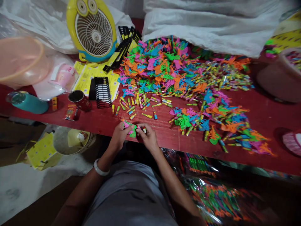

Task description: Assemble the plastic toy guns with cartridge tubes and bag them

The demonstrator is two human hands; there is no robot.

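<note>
Close to the table's front edge, my left hand [118, 135] is closed around small plastic toy pieces [133, 131], green and pink. The fingers of my right hand [149, 137] pinch a small wrapped tube [144, 128] right beside those pieces; I cannot tell whether the two touch. Just beyond my hands lie several loose little tubes [146, 115] in yellow, pink and blue wrappers. A large heap of coloured plastic toy pieces [162, 66] rises behind them. To the right, a smaller pile of plastic pieces [184, 121] is mixed with tubes.
At left stand a yellow fan [95, 36], a black plastic rack [103, 92], a dark red cup [80, 101], a teal bottle [30, 103] and an orange basin [21, 59]. Below is a bucket [62, 142]. A pink tub [272, 78] stands at right. White sacks [199, 28] line the back.
</note>
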